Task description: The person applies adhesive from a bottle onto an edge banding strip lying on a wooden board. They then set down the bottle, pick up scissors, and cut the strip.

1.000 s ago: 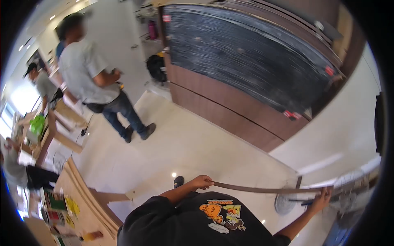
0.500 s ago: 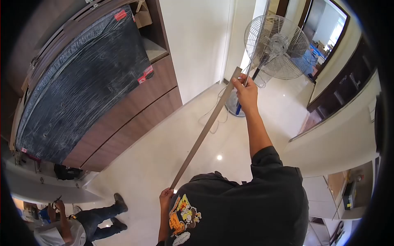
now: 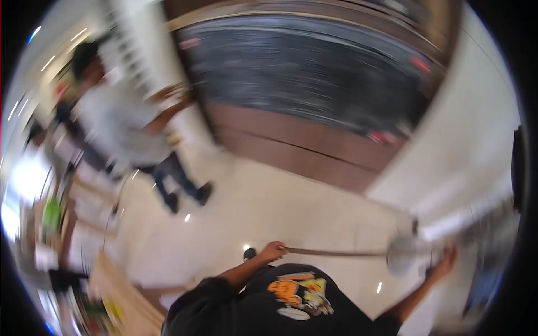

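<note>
A long, thin brown strip [image 3: 336,253] lies nearly level across the front of my dark shirt. My left hand [image 3: 273,252] is closed around its left end. Over at the right, my right hand [image 3: 446,262] is smeared by motion, but it appears closed at the strip's other end. The stretch of strip close to that hand blurs into the round grey fan base [image 3: 400,256] behind it. Whether the right hand still has the slim metallic and blue item from the earlier frame cannot be made out.
Ahead, a dark panel in plastic film [image 3: 302,73] leans in a brown cabinet [image 3: 291,143] with drawers. A person in a grey shirt [image 3: 120,120] stands at left, hands raised. Boards [image 3: 120,291] and clutter fill the lower left. More people blur at far left.
My view has swung left, bringing the standing person and clutter into sight. The strip has gone from steeply slanted to nearly level, and my right hand is lower and farther right in view.
</note>
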### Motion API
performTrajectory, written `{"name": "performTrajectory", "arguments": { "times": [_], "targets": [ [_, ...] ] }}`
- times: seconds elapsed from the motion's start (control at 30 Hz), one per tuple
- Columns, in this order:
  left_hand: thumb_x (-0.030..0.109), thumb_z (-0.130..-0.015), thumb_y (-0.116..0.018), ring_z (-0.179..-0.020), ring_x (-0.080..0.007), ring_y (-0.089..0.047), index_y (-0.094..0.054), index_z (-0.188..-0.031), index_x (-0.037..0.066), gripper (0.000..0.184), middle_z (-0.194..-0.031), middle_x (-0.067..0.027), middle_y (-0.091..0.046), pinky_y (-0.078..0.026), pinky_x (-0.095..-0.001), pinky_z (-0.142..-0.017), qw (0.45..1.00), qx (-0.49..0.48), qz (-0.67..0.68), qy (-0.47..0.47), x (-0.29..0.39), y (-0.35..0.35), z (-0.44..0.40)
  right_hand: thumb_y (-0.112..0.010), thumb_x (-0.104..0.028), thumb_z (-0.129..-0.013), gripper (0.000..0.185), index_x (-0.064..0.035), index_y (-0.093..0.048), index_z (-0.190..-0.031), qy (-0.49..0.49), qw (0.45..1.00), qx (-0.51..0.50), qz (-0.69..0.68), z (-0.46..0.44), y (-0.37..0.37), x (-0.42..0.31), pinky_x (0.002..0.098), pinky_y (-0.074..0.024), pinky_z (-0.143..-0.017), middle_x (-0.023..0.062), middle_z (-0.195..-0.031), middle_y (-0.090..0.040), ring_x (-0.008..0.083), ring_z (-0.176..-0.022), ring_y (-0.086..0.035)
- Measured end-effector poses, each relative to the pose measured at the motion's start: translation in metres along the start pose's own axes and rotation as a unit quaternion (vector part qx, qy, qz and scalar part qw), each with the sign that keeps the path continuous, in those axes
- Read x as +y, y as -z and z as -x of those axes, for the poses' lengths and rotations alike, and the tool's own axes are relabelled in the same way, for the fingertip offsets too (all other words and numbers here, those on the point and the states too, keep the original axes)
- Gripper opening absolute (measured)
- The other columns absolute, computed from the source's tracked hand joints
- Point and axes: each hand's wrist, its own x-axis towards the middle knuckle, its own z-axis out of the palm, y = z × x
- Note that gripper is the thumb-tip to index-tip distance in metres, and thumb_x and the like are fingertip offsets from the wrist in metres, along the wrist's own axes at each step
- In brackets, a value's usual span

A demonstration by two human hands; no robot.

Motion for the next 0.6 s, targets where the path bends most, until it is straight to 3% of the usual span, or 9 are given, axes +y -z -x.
{"name": "performTrajectory", "arguments": {
  "times": [0.03, 0.1, 0.13, 0.17, 0.27, 0.3, 0.5, 0.6],
  "targets": [
    [0.026, -0.080, -0.074, -0.063, -0.0159, -0.063, -0.059, -0.112, 0.000, 0.044, -0.091, -0.0121, -0.067, -0.050, -0.0299, -0.052, 0.999, 0.019, 0.019, -0.021, 0.001, -0.002, -0.001, -0.049, -0.026, -0.096, 0.043, 0.0022, -0.057, -0.127, 0.038, 0.997, -0.046, 0.040, -0.017, 0.001, 0.039, 0.0385, -0.0377, -0.105, 0.0190, -0.137, -0.050, 0.0286, -0.126, -0.048],
    [0.027, -0.076, -0.077, -0.059, -0.0160, -0.061, -0.061, -0.108, 0.000, 0.045, -0.080, -0.0111, -0.065, -0.049, -0.0308, -0.052, 0.997, 0.047, 0.044, -0.044, 0.007, -0.007, -0.003, -0.076, -0.025, -0.081, 0.045, 0.0032, -0.062, -0.113, 0.275, 0.955, 0.077, 0.079, -0.039, -0.019, 0.052, 0.0337, -0.0545, -0.068, 0.0160, -0.090, -0.068, 0.0258, -0.078, -0.066],
    [0.027, -0.076, -0.077, -0.059, -0.0164, -0.061, -0.061, -0.108, 0.000, 0.045, -0.079, -0.0112, -0.065, -0.049, -0.0313, -0.052, 0.996, 0.064, 0.040, -0.050, 0.011, -0.006, 0.000, -0.071, -0.028, -0.085, 0.044, 0.0000, -0.062, -0.117, 0.135, 0.989, 0.053, 0.033, -0.034, -0.020, 0.039, 0.0375, -0.0530, -0.079, 0.0181, -0.107, -0.066, 0.0303, -0.095, -0.065],
    [0.026, -0.076, -0.077, -0.058, -0.0169, -0.061, -0.061, -0.108, -0.001, 0.045, -0.079, -0.0114, -0.065, -0.049, -0.0318, -0.053, 0.996, 0.066, 0.028, -0.054, 0.012, -0.009, 0.001, -0.064, -0.027, -0.091, 0.032, -0.0062, -0.065, -0.116, 0.060, 0.997, 0.044, -0.020, -0.027, -0.020, 0.011, 0.0394, -0.0513, -0.084, 0.0181, -0.118, -0.061, 0.0323, -0.102, -0.062],
    [0.025, -0.076, -0.075, -0.058, -0.0182, -0.061, -0.060, -0.108, -0.001, 0.043, -0.079, -0.0127, -0.065, -0.050, -0.0335, -0.055, 0.995, 0.071, 0.006, -0.063, 0.010, -0.021, 0.000, -0.060, -0.028, -0.093, 0.027, -0.0119, -0.068, -0.113, 0.212, 0.972, 0.047, 0.085, -0.048, -0.018, 0.045, 0.0415, -0.0468, -0.092, 0.0175, -0.124, -0.058, 0.0331, -0.111, -0.057],
    [0.025, -0.076, -0.074, -0.058, -0.0183, -0.061, -0.060, -0.108, -0.001, 0.043, -0.079, -0.0129, -0.065, -0.050, -0.0336, -0.055, 0.995, 0.075, 0.001, -0.070, 0.011, -0.020, 0.002, -0.060, -0.027, -0.092, 0.023, -0.0137, -0.069, -0.109, 0.207, 0.976, 0.011, 0.068, -0.048, -0.017, 0.040, 0.0443, -0.0430, -0.096, 0.0166, -0.122, -0.059, 0.0352, -0.113, -0.055],
    [0.025, -0.077, -0.073, -0.057, -0.0196, -0.061, -0.061, -0.108, -0.002, 0.043, -0.082, -0.0151, -0.066, -0.049, -0.0350, -0.055, 0.997, 0.060, 0.004, -0.052, -0.014, -0.023, -0.003, -0.059, -0.024, -0.091, 0.021, -0.0140, -0.069, -0.107, 0.190, 0.969, -0.029, 0.155, -0.040, -0.013, -0.006, 0.0449, -0.0439, -0.093, 0.0169, -0.121, -0.058, 0.0351, -0.113, -0.054],
    [0.025, -0.077, -0.073, -0.056, -0.0197, -0.061, -0.061, -0.108, -0.002, 0.043, -0.079, -0.0145, -0.065, -0.049, -0.0354, -0.054, 0.997, 0.045, -0.012, -0.067, -0.014, -0.019, 0.001, -0.059, -0.024, -0.091, 0.022, -0.0133, -0.069, -0.108, 0.214, 0.971, 0.000, 0.108, -0.034, -0.012, -0.005, 0.0443, -0.0431, -0.094, 0.0162, -0.121, -0.058, 0.0341, -0.114, -0.053]
  ]
}}
